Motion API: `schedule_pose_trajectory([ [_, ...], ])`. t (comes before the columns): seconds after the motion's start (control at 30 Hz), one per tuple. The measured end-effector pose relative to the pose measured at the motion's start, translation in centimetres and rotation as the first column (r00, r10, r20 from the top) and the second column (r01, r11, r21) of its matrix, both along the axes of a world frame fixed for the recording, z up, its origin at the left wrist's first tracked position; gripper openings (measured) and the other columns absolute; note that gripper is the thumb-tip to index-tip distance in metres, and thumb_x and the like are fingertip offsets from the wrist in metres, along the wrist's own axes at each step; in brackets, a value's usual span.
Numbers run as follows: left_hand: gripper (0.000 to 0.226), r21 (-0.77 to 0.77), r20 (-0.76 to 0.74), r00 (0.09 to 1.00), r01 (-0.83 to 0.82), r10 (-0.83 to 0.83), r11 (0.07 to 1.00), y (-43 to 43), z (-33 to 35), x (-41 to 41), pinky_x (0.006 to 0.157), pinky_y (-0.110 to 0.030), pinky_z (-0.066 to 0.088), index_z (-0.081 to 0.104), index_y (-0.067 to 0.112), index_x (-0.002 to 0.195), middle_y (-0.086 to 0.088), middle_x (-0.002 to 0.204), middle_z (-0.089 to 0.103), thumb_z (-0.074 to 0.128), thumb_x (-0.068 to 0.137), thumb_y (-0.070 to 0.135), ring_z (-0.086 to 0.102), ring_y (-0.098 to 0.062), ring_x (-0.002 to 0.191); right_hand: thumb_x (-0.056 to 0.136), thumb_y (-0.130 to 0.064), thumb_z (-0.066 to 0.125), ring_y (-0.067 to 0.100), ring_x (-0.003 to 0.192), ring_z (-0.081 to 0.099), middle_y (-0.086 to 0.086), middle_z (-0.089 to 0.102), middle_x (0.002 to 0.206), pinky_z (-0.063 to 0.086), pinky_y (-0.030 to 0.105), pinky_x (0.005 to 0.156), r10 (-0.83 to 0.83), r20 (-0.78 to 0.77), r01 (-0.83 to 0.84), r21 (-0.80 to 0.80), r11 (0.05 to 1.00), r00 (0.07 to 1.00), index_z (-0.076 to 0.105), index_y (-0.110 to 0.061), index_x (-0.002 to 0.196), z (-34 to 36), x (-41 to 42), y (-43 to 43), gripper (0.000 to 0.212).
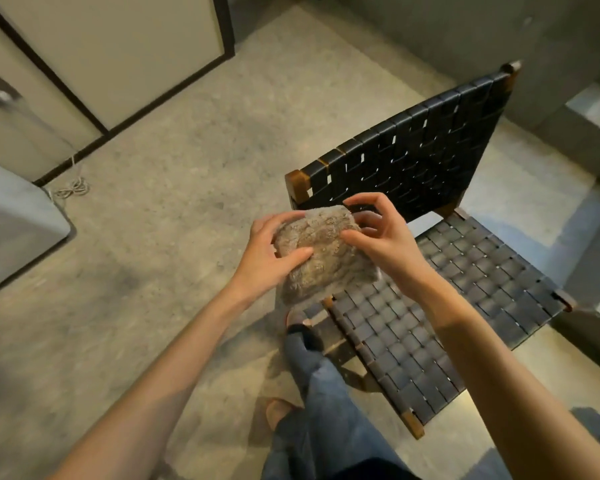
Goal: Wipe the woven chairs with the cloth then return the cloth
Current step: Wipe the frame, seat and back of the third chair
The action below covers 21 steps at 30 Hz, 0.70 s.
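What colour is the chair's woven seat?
Black woven seat, in a basket-weave check; head view.

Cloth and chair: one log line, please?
cloth: bunched, held above chair seat | left hand: grips cloth | right hand: grips cloth

No writing, label, brand mark or number can be read anywhere in this view — not on any surface, near or far. Every surface shows only plain weave, pile or bare finish — nothing lettered.

hands (326, 244) gripping cloth (323, 258), woven chair (430, 306)
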<state>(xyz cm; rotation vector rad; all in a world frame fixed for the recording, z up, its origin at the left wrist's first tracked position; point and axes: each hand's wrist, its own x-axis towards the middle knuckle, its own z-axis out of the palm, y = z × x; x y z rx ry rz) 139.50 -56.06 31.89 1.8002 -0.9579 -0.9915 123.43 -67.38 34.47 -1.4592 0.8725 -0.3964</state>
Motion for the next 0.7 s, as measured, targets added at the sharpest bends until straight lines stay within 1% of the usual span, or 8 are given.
schedule_pose_trajectory([
  [0.1,0.061,0.052,0.031,0.990,0.138,-0.140,0.989,-2.5,1.1,1.6,0.097,-0.029,0.047,0.047,0.036,0.129,0.002,0.136,0.045,0.077,0.076,0.029,0.047,-0.013,0.120,0.089,-0.006,0.061,0.016,0.106,0.060,0.003,0.059,0.117,0.051,0.031,0.087,0.036,0.000,-0.036,-0.021,0.999,0.999,0.054,-0.031,0.114,0.7,0.2,-2.4,0.035],
  [0.23,0.077,0.139,0.129,0.938,0.304,-0.322,0.942,-6.2,1.8,2.8,0.098,-0.036,0.046,0.041,0.039,0.134,0.008,0.134,0.046,0.081,0.067,0.041,0.043,-0.012,0.119,0.084,-0.001,0.062,0.018,0.107,0.060,0.005,0.057,0.118,0.054,0.029,0.080,0.099,0.012,-0.099,0.044,0.994,0.995,0.052,-0.027,0.115,1.8,0.3,-5.6,0.042],
  [0.3,0.072,0.136,0.209,0.898,0.366,-0.388,0.921,-8.3,1.8,3.0,0.098,-0.045,0.043,0.044,0.042,0.130,0.012,0.122,0.050,0.072,0.063,0.043,0.042,-0.019,0.117,0.081,0.002,0.064,0.019,0.109,0.061,0.008,0.054,0.121,0.055,0.030,0.077,0.129,0.023,-0.130,0.049,0.990,0.991,0.051,-0.024,0.117,2.4,0.3,-6.8,0.046],
  [0.37,0.057,0.146,0.256,0.871,0.394,-0.419,0.907,-10.4,2.0,3.1,0.095,-0.047,0.041,0.054,0.040,0.119,0.016,0.108,0.052,0.068,0.064,0.038,0.043,-0.020,0.111,0.080,0.005,0.065,0.018,0.109,0.062,0.010,0.055,0.120,0.057,0.032,0.079,0.145,0.006,-0.145,0.012,0.989,0.989,0.051,-0.020,0.121,2.9,0.2,-8.0,0.050],
  [0.47,0.031,0.143,0.296,0.837,0.437,-0.460,0.888,-13.3,2.5,3.5,0.090,-0.045,0.044,0.059,0.032,0.096,0.011,0.098,0.057,0.076,0.071,0.027,0.050,-0.016,0.101,0.079,0.002,0.066,0.011,0.101,0.061,0.001,0.059,0.110,0.057,0.028,0.079,0.083,-0.144,-0.108,-0.173,0.979,0.986,0.055,-0.019,0.122,3.1,-0.4,-9.4,0.048],
  [0.57,0.027,0.150,0.207,0.819,0.514,-0.536,0.844,-15.7,3.0,4.4,0.069,-0.025,0.049,0.058,0.022,0.094,0.004,0.097,0.059,0.078,0.075,0.016,0.055,-0.011,0.090,0.081,-0.014,0.068,0.007,0.097,0.055,-0.009,0.055,0.102,0.055,0.029,0.080,-0.069,-0.336,-0.063,-0.366,0.929,0.939,0.062,-0.027,0.101,2.2,-0.8,-9.8,0.025],
  [0.63,0.028,0.128,0.161,0.798,0.567,-0.581,0.813,-17.3,2.9,5.2,0.066,-0.021,0.049,0.060,0.019,0.096,0.004,0.095,0.060,0.078,0.075,0.022,0.057,-0.009,0.087,0.081,-0.024,0.068,0.006,0.101,0.047,-0.009,0.049,0.104,0.047,0.022,0.087,-0.130,-0.382,-0.034,-0.395,0.918,0.915,0.059,-0.030,0.091,1.8,-0.7,-9.7,0.014],
  [0.7,0.026,0.109,0.158,0.759,0.623,-0.632,0.775,-18.9,2.3,6.2,0.070,-0.020,0.048,0.061,0.020,0.100,0.002,0.099,0.063,0.075,0.078,0.024,0.058,-0.009,0.090,0.079,-0.036,0.061,-0.001,0.106,0.044,-0.013,0.048,0.110,0.038,0.010,0.089,-0.164,-0.370,0.032,-0.338,0.941,0.914,0.057,-0.030,0.090,1.4,-0.3,-9.5,0.014],
])
